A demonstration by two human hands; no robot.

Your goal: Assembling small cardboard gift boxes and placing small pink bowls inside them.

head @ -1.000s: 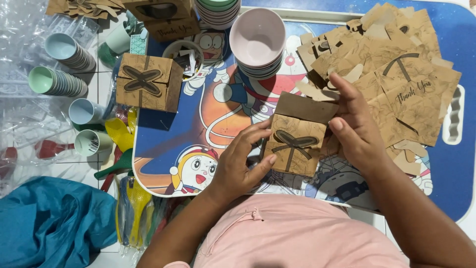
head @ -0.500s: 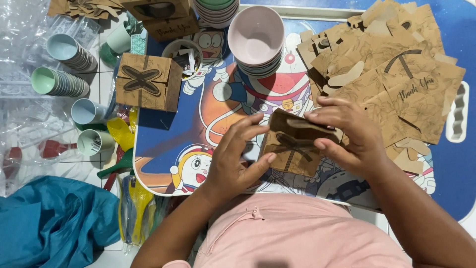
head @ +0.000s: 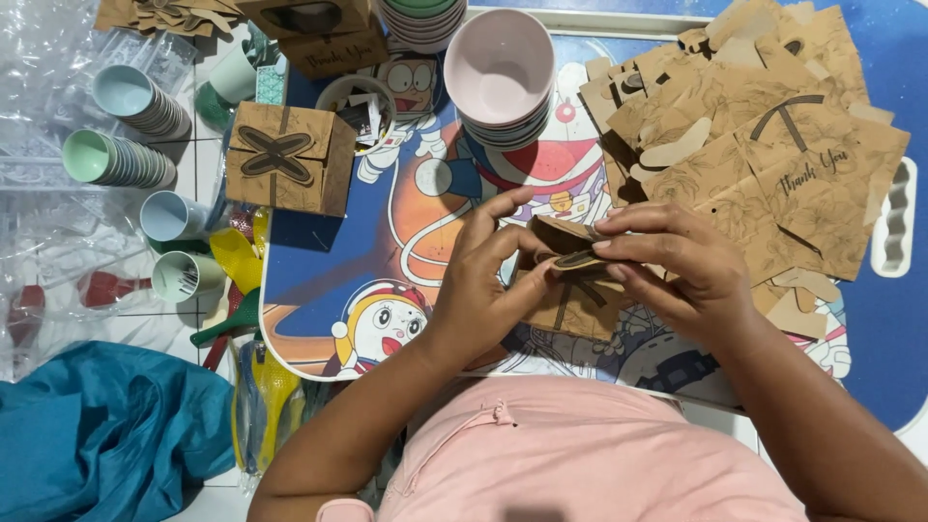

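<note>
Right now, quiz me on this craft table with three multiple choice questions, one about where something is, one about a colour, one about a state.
1. Where does the finished brown box stand?
A. Left of the hands, on the cartoon mat
B. Atop the bowls
C. On the teal cloth

2. What colour is the inside of the top bowl in the stack?
A. Yellow
B. Pale pink
C. Black

3. What is the state of the brown box at the hands?
A. Lying untouched
B. Crushed flat under the bowls
C. Held by both hands, top flaps being worked

Answers: 1 A, it sits on the mat's upper left part. 2 B, the bowl's hollow shows pale pink. 3 C, the left hand and right hand pinch its top flaps.
</note>
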